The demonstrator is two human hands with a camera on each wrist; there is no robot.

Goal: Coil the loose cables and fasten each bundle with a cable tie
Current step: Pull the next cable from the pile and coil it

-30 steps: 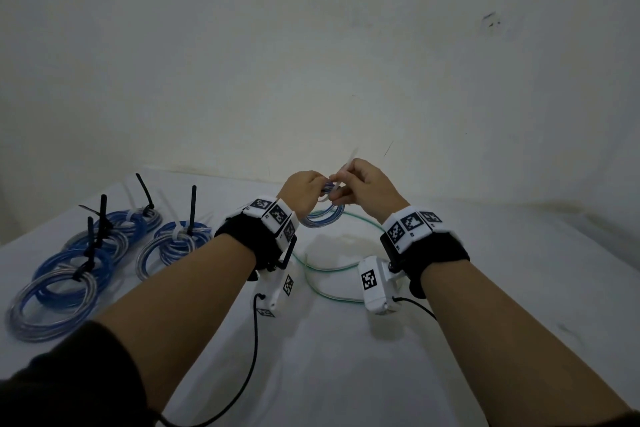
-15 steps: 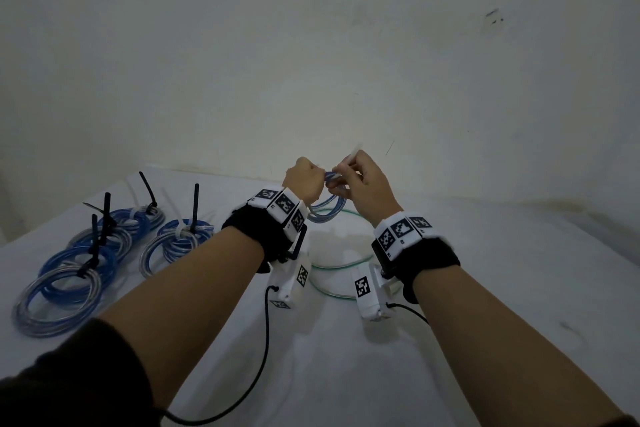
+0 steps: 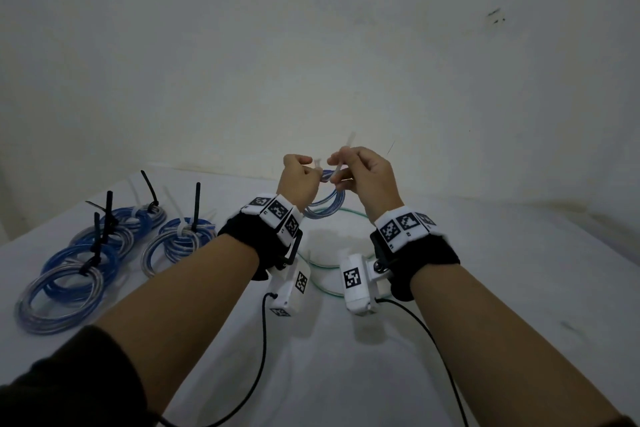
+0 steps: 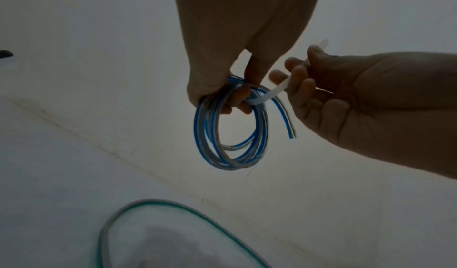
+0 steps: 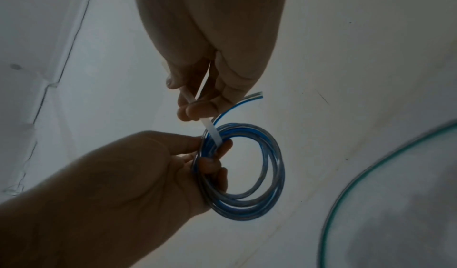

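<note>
Coils (image 3: 114, 246) already tied, each with an upright tie tail, lie on the table (image 3: 519, 288) at far left. Left hand (image 3: 298, 180) holds the blue coil (image 4: 230, 131) in the air above the table, fingers curled through its loops and pinching them together. White tie (image 4: 262, 96) passes round the gathered strands just beside those fingers; its far part runs into the right hand (image 3: 367, 177), which pinches it between thumb and fingertips. Whether the tip has entered the tie's head cannot be told. Cable end (image 4: 289, 127) hangs free outside the loops, beside the right palm. Green cable (image 4: 173, 209) lies loose on the table below, uncoiled.

Risks, as judged: if the left grip slackens while the tie is open, the springy loops may fan out and slip from the band. A pull by the right hand before the tip is seated would draw the tie off. The free end may be left outside the cinch, and a left fingertip caught inside it.
</note>
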